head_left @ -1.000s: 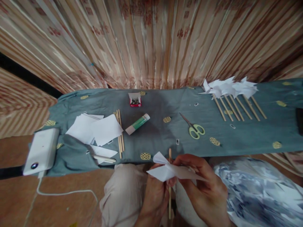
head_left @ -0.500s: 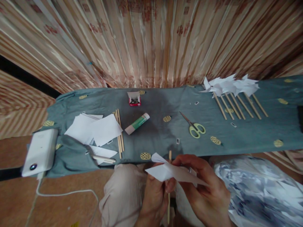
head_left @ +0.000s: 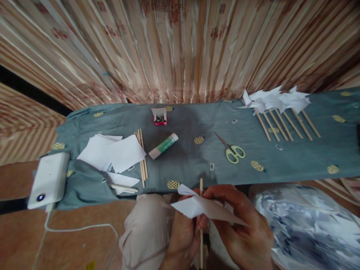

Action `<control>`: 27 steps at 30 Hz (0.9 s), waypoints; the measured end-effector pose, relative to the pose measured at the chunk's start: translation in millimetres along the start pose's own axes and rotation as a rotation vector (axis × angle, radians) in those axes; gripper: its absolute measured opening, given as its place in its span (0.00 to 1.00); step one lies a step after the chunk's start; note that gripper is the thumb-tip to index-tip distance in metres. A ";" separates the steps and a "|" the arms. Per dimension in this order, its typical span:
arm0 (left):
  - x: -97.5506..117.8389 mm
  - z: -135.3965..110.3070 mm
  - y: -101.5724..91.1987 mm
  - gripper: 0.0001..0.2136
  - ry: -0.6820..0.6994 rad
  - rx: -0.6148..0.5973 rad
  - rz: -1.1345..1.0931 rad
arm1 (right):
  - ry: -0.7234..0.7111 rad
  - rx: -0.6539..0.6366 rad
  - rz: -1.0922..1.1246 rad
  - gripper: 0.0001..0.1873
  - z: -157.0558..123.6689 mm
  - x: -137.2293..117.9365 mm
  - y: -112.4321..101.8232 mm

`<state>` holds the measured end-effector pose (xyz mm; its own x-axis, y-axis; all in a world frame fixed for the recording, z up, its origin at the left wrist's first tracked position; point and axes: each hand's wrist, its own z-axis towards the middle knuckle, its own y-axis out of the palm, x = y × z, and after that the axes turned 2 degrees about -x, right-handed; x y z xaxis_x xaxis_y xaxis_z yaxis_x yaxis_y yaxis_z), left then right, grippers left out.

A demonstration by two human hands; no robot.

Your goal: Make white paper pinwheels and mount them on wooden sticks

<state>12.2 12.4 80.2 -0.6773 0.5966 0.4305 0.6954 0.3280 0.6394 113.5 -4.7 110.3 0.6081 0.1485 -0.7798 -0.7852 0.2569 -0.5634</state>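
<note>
Just in front of the table's near edge, a white paper pinwheel is held in both hands over my lap. Its wooden stick runs upright behind and below the folded paper. My left hand is closed around the stick and the underside of the pinwheel, its fingers partly hidden by the paper. My right hand grips the pinwheel from the right, index finger and thumb near the centre where paper meets stick. Whether a pin is at the centre cannot be seen.
Green-handled scissors, a glue stick and a red box of pins lie on the cloth-covered table. Paper sheets and loose sticks are left; finished pinwheels lie right. A plastic bag of paper scraps stands beside me.
Both hands keep their hold on the pinwheel, with only a very slight shift of paper and stick. The whole view has moved a little; the table things lie as before.
</note>
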 end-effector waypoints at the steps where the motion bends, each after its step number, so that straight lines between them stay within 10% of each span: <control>1: -0.7 0.4 -0.5 0.17 0.004 -0.018 -0.002 | 0.010 -0.002 -0.006 0.11 0.5 -0.5 0.0; 27: -6.2 1.1 -6.6 0.22 0.024 -0.054 0.126 | 0.127 0.094 0.029 0.11 2.9 -1.8 2.5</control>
<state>12.1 7.4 72.6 -0.5913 0.6130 0.5241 0.7618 0.2113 0.6124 110.7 -1.6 111.1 0.5607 0.0365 -0.8272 -0.7845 0.3431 -0.5165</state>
